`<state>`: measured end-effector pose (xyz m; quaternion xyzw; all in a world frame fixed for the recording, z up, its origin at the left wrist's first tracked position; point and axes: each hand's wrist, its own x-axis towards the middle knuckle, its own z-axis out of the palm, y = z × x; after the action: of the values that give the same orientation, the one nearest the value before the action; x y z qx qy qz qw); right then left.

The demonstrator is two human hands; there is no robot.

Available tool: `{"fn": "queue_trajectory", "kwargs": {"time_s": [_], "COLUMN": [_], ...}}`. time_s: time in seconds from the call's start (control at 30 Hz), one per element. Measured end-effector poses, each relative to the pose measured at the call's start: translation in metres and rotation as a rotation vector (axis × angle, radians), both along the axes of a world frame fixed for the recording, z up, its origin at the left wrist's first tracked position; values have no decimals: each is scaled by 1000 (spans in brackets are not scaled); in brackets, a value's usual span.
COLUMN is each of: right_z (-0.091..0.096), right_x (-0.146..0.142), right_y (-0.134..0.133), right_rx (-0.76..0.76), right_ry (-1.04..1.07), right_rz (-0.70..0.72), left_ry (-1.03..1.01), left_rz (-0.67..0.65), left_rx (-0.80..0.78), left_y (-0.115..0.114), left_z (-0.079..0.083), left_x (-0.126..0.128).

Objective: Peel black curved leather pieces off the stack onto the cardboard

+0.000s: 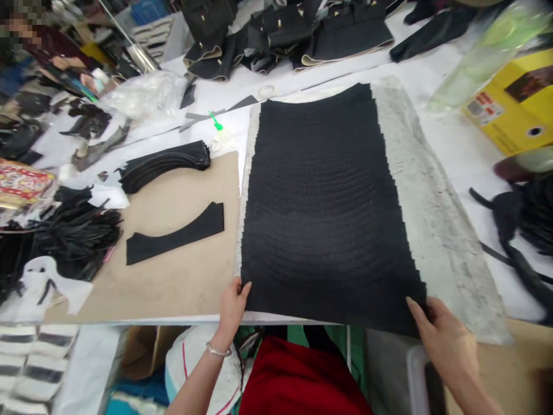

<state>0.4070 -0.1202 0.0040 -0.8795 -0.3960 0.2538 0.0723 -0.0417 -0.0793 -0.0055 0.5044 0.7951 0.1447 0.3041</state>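
Observation:
Many black curved-edge material pieces [319, 190] lie overlapped in a stepped row on a pale grey sheet [425, 190]. My left hand [234, 302] is closed at the nearest piece's left end, thumb against its edge. At the right end my right hand [444, 331] pinches the same nearest piece, which reaches the table's front edge. To the left, on a tan board [181, 288], lies a single curved black piece [177, 235]. Behind it is a bunched stack of similar black pieces [166, 164].
A small bottle with a green tip [218, 124] stands behind the board. Black strips [82, 242] are heaped at left. Farther back are a clear plastic bag [147, 95] and black bag parts [280, 34]. A yellow box [514, 104] stands at right. A co-worker's hand [69, 62] shows far left.

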Motion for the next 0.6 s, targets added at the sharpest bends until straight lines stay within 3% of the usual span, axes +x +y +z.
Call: {"fn": "queue_trajectory", "kwargs": {"time_s": [0.4,0.6], "right_z": [3,11], "right_x": [-2,-8], "right_y": [2,1], "right_rx": [-27,63], "right_ry": [-11,14], "right_rz": [7,28], "left_ry": [-17,-41], "left_rz": [9,-14], "left_rx": [-6,-2], "left_y": [-2,-1], "left_z": [3,4], "left_x": [-1,-3]}}
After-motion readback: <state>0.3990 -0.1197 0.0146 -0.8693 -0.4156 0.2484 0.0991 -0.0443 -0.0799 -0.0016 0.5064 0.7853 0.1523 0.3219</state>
